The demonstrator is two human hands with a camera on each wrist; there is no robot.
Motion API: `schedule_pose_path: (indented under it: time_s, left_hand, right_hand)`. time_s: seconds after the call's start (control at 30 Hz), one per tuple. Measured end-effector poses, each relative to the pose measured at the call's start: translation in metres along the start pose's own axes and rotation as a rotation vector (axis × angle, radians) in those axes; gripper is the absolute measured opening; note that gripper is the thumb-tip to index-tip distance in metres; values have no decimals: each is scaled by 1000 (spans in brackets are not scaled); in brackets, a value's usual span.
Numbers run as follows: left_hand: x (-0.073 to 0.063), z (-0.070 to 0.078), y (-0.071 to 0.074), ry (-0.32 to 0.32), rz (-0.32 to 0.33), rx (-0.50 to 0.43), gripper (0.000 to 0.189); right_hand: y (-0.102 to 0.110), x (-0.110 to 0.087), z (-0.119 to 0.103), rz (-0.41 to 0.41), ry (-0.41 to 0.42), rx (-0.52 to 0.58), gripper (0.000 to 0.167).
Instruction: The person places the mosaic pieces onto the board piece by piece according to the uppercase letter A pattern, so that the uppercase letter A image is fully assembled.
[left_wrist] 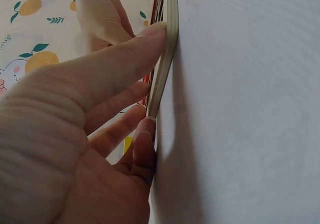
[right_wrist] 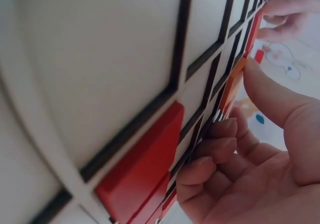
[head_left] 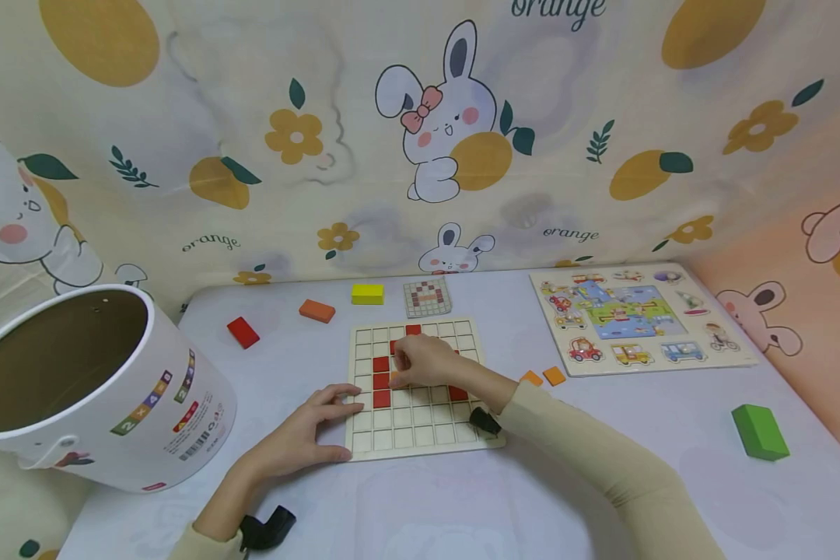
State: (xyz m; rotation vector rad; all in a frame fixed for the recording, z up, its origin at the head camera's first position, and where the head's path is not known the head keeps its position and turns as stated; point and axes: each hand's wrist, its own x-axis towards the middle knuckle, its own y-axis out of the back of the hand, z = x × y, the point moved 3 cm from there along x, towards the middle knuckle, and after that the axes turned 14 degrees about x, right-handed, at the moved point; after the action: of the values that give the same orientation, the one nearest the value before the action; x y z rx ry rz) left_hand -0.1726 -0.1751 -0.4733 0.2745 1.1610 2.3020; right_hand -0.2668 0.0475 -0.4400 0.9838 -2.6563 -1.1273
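A square wooden grid board (head_left: 427,432) lies on the table with several red tiles (head_left: 381,381) set in its cells. My right hand (head_left: 430,360) is over the board's left-middle part, with thumb and fingers on a small orange tile (right_wrist: 233,81) that sits at a cell beside the red ones. Most of that tile is hidden by the hand in the head view. Along the board's left edge rests my left hand (head_left: 306,429), its fingers spread and touching the rim, the thumb near the front corner. A patterned card (head_left: 427,298) lies behind the board.
At left stands a big white bucket (head_left: 203,389). Behind the board lie a yellow block (head_left: 367,294), an orange block (head_left: 317,311) and a red block (head_left: 243,333). Two orange tiles (head_left: 554,376) lie right of the board, near a vehicle puzzle (head_left: 556,327) and a green block (head_left: 760,432).
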Motion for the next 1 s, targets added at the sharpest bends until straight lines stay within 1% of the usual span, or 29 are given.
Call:
schedule_pose_path:
  time_s: [0.1, 0.2, 0.3, 0.37, 0.47, 0.53, 0.7, 0.8, 0.9, 1.0]
  left_hand:
    - [0, -1, 0, 1, -2, 3, 63]
    - [-1, -1, 1, 6, -1, 0, 63]
    - [-1, -1, 2, 16, -1, 1, 63]
    - [-1, 0, 2, 30, -3, -7, 63]
    - [0, 1, 1, 37, -4, -9, 64]
    - [0, 2, 1, 40, -4, -9, 64]
    - [2, 4, 1, 37, -6, -8, 63]
    - [2, 5, 0, 42, -12, -19, 64]
    - [2, 4, 0, 50, -10, -22, 64]
    - [1, 3, 1, 45, 0, -15, 64]
  right_hand:
    - [0, 0, 0, 3, -4, 13, 30]
    - [3, -3, 0, -9, 5, 62, 29]
    - [14, -10, 0, -9, 32, 136, 26]
    - [26, -20, 2, 12, 45, 196, 24]
    - [47, -44, 12, 68, 60, 249, 20]
    - [61, -64, 27, 95, 58, 265, 18]
    - [89, -121, 75, 145, -3, 229, 25]
    - [97, -153, 94, 173, -37, 210, 30]
    - [97, -173, 103, 192, -21, 202, 33]
    - [95, -177, 107, 212, 5, 188, 34]
